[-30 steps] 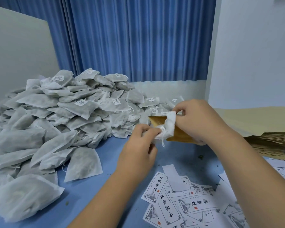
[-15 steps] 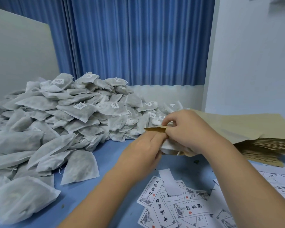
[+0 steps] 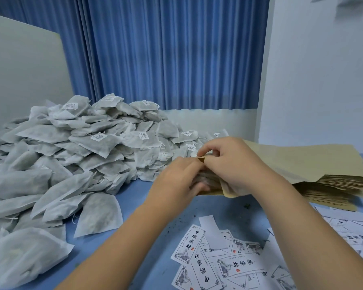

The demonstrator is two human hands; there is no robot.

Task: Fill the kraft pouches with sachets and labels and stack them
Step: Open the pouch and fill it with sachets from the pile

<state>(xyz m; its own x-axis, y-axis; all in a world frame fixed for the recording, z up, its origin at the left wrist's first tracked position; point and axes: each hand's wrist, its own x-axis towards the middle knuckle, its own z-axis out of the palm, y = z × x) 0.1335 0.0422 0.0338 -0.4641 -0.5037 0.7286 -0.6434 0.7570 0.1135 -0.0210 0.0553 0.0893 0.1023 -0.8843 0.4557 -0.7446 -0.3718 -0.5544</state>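
Head view: the sachet (image 3: 208, 177) that stuck out of the kraft pouch (image 3: 225, 192) a second ago is now nearly swallowed, so a label likely comes next. The right hand (image 3: 233, 164) pinches the pouch's top edge at centre, and the left hand (image 3: 180, 178) grips its mouth with curled fingers. The sachet pile (image 3: 82, 153) crowds 9 o'clock and the pouch stack (image 3: 323, 164) sits at 3 o'clock. The labels (image 3: 218, 266) lie at 5 o'clock, with bare table (image 3: 155, 216) between.
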